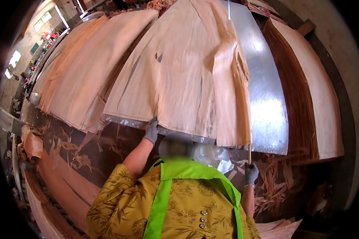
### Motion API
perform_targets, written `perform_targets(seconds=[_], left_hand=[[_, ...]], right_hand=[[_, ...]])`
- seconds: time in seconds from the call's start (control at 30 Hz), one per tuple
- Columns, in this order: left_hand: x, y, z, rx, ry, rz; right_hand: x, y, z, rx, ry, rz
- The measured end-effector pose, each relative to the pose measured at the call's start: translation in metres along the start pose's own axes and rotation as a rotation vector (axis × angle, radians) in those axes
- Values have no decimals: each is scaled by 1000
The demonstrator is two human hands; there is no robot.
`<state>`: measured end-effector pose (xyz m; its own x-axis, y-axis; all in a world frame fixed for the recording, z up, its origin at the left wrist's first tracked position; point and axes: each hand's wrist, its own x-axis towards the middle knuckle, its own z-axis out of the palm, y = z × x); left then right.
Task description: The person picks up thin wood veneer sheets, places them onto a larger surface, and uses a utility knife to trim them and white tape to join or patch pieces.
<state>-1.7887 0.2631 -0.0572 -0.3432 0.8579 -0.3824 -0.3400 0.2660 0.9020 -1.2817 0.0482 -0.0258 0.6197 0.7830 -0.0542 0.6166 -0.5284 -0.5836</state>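
Observation:
A large pale wood veneer sheet [179,71] lies over a shiny metal plate [263,99], with splits and small holes in it. Its right side is folded and wrinkled. My left hand [151,131], in a grey glove, pinches the sheet's near edge left of the middle. My right hand [251,173], also gloved in grey, is closed around the near end of a thin wooden stick [249,153]. That stick runs away from me along the veneer's right edge, and the sheet partly hides it.
Veneer stacks stand on the left [95,67] and right [319,95], the right one beside dark brown sheets [295,91]. Torn veneer scraps [277,179] litter the floor near my right hand. Clear plastic film [211,155] lies below the plate's near edge. A wall borders the right.

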Motion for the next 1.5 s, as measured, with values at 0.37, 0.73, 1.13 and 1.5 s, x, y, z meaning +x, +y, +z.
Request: perform_targets(seconds=[0.37,0.73,1.13,1.5], left_hand=[[0,3,16,-58,98,-24],[21,-11,-3,164,37,102],[-9,5,22,234,55,91],[-3,9,20,177,66,115]], right_hand=[[77,-49,-6,919,-302,224],[115,5,-38,623,-208,223],[1,81,-51,521,-108,333],[0,178,-112,-68,191,71]])
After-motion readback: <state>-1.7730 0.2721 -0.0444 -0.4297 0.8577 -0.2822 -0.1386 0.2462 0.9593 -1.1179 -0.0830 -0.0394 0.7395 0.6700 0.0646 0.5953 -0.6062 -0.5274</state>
